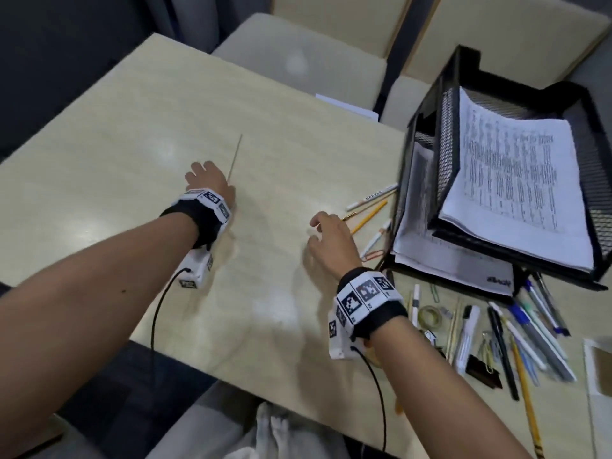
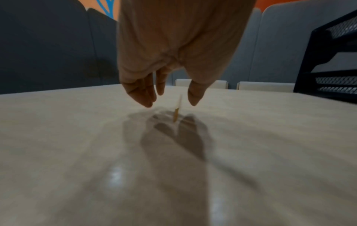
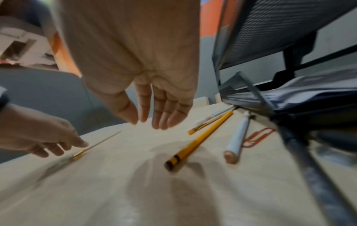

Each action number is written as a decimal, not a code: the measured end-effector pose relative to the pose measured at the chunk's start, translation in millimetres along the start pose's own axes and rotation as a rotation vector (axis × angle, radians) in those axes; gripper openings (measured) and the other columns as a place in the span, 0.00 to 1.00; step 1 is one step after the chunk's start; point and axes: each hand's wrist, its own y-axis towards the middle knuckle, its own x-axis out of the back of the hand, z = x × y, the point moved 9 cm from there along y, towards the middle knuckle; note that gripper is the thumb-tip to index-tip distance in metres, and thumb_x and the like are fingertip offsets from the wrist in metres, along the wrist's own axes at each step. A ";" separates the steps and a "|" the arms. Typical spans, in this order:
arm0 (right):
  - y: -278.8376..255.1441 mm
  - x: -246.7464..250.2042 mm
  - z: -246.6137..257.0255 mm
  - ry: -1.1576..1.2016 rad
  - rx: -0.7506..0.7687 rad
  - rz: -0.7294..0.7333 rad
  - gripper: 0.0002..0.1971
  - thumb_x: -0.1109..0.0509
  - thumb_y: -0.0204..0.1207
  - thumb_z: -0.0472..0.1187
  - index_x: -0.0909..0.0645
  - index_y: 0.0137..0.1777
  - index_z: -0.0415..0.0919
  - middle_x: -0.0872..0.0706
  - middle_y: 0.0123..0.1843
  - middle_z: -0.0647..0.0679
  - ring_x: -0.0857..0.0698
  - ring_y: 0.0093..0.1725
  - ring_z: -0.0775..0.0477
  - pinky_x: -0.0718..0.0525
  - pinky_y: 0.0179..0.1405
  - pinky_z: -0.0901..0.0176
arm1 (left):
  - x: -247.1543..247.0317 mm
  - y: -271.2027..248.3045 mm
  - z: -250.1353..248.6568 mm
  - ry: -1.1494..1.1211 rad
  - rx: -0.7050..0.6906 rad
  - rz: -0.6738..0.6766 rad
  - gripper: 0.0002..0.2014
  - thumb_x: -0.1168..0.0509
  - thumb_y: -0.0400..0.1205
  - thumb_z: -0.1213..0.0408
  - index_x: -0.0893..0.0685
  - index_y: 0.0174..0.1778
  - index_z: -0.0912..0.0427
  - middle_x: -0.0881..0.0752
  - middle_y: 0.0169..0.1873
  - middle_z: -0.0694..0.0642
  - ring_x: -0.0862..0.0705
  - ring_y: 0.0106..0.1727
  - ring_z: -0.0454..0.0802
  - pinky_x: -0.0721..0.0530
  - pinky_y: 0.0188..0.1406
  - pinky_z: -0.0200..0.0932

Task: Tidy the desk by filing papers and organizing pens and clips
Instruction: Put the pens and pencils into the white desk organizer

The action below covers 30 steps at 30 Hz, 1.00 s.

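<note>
Pale wooden desk (image 1: 139, 120) bears a black mesh tray (image 1: 516, 276), scattered pens (image 1: 530, 336) and pencils (image 1: 369, 217)

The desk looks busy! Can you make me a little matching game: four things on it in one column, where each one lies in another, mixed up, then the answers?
Things:
1. printed papers
2. red paper clip
3. thin stick
4. black binder clip

Places:
A. alone on the desk, just beyond the left hand
B. on the top shelf of the black mesh tray
C. among the pile of pens on the near right of the desk
D. on the desk at the tray's near left corner

Pairs: 1-B, 2-D, 3-A, 4-C
</note>
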 end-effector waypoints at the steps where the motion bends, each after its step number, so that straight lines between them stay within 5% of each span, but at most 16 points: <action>1: 3.8 -10.1 4.0 -0.031 -0.002 0.057 0.17 0.43 0.77 0.32 0.27 0.65 0.36 0.24 0.65 0.39 0.28 0.67 0.39 0.27 0.62 0.51 | -5.2 2.6 5.4 0.013 -0.005 0.017 0.29 0.35 0.80 0.57 0.34 0.69 0.75 0.33 0.70 0.72 0.32 0.70 0.69 0.28 0.65 0.61; 3: 9.9 -24.6 9.1 -0.087 -0.006 0.116 0.18 0.44 0.77 0.31 0.26 0.65 0.36 0.24 0.66 0.38 0.27 0.67 0.38 0.26 0.63 0.49 | -10.2 5.0 4.7 0.042 -0.065 0.037 0.29 0.37 0.81 0.55 0.34 0.69 0.75 0.34 0.70 0.71 0.32 0.70 0.69 0.28 0.65 0.60; 9: 22.9 -25.2 14.8 -0.070 -0.029 0.083 0.16 0.41 0.77 0.33 0.20 0.62 0.36 0.20 0.65 0.38 0.21 0.65 0.37 0.24 0.62 0.54 | -10.1 4.6 -19.7 0.175 -0.216 0.122 0.18 0.39 0.82 0.69 0.30 0.65 0.75 0.30 0.67 0.71 0.28 0.67 0.68 0.25 0.63 0.55; 14: 28.4 11.2 25.7 -0.224 0.063 -0.140 0.28 0.41 0.79 0.35 0.40 0.79 0.45 0.40 0.82 0.46 0.40 0.79 0.42 0.34 0.72 0.46 | 1.4 -26.0 -59.5 0.098 -0.619 0.244 0.10 0.44 0.78 0.80 0.29 0.53 0.66 0.18 0.48 0.70 0.20 0.47 0.64 0.27 0.41 0.50; 17: 31.6 4.7 17.9 -0.278 0.019 -0.066 0.21 0.45 0.81 0.36 0.32 0.74 0.45 0.28 0.76 0.44 0.32 0.74 0.40 0.33 0.70 0.43 | 30.0 -45.1 -80.2 -0.176 -0.765 0.238 0.09 0.44 0.78 0.80 0.22 0.50 0.68 0.15 0.41 0.65 0.18 0.43 0.57 0.22 0.44 0.46; 20: 30.4 -7.6 11.9 0.032 -0.007 -0.043 0.13 0.48 0.82 0.35 0.21 0.47 0.40 0.13 0.48 0.41 0.18 0.55 0.36 0.21 0.59 0.44 | 53.9 -43.9 -92.1 -0.496 -0.725 0.189 0.07 0.37 0.79 0.74 0.19 0.39 0.58 0.15 0.27 0.48 0.18 0.29 0.33 0.24 0.36 0.30; 23: 24.8 -8.8 12.1 0.342 -0.035 -0.126 0.15 0.48 0.82 0.33 0.25 0.36 0.44 0.22 0.30 0.52 0.20 0.40 0.42 0.17 0.50 0.43 | 46.8 -35.1 -88.0 -0.941 -0.505 0.235 0.12 0.32 0.78 0.69 0.25 0.37 0.48 0.15 0.21 0.41 0.19 0.22 0.28 0.23 0.32 0.26; 26: 20.1 -6.9 17.1 0.491 -0.053 -0.129 0.14 0.47 0.82 0.32 0.22 0.41 0.40 0.22 0.31 0.49 0.22 0.32 0.47 0.20 0.35 0.60 | 9.6 -49.8 -96.2 -0.971 -0.408 0.417 0.11 0.39 0.84 0.65 0.24 0.35 0.51 0.17 0.32 0.45 0.20 0.23 0.25 0.26 0.34 0.33; 30: 26.6 14.4 -10.4 0.227 -0.105 -0.191 0.15 0.43 0.78 0.27 0.16 0.55 0.33 0.14 0.57 0.38 0.18 0.60 0.40 0.23 0.60 0.56 | 1.5 -49.9 -87.9 -0.990 -0.308 0.317 0.19 0.49 0.87 0.63 0.27 0.29 0.55 0.21 0.27 0.51 0.22 0.21 0.38 0.25 0.31 0.36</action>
